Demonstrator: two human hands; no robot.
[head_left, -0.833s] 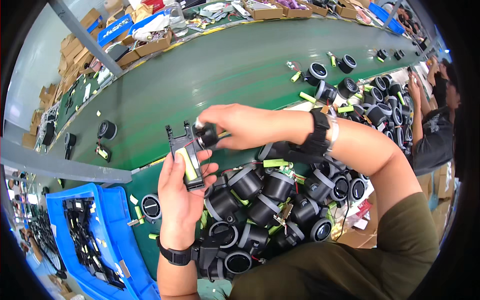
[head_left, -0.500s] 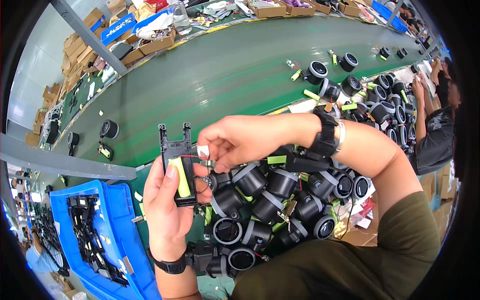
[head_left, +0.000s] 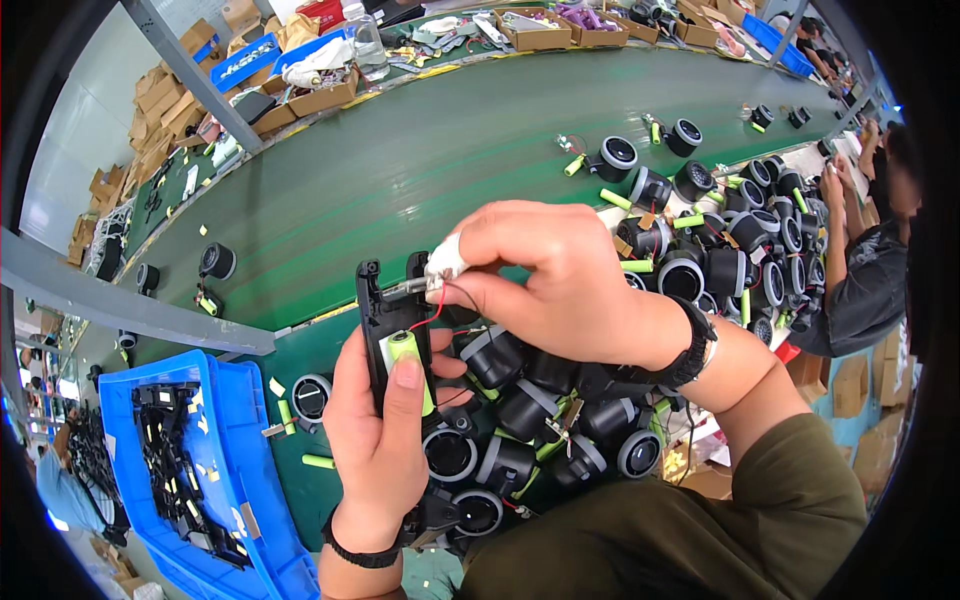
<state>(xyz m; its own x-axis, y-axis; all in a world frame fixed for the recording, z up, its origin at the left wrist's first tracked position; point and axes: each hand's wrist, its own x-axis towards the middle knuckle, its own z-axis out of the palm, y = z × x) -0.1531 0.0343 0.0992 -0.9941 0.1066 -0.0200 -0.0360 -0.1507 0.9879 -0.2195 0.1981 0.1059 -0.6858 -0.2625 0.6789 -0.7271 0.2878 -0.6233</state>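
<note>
My left hand is closed round a narrow black plastic housing, held upright with its two-pronged end up. My left thumb presses on a green cylindrical battery lying in the housing. Between thumb and forefinger, my right hand pinches a small circuit board at the prongs; the fingers partly hide it. From there a red wire runs down to the battery, and a dark wire loops to the right. A white wrap covers one right fingertip. Whether the board touches the housing I cannot tell.
Black drum-shaped units with grey rims, wires and green batteries are heaped beneath my hands. A blue bin of black housings stands left. Beyond lies a green conveyor belt bearing more units. A grey post crosses at left; a person works at right.
The housing has shifted right in my left hand's grip and is turned more edge-on. My right hand has brought the circuit board up from beside the housing to its pronged end.
</note>
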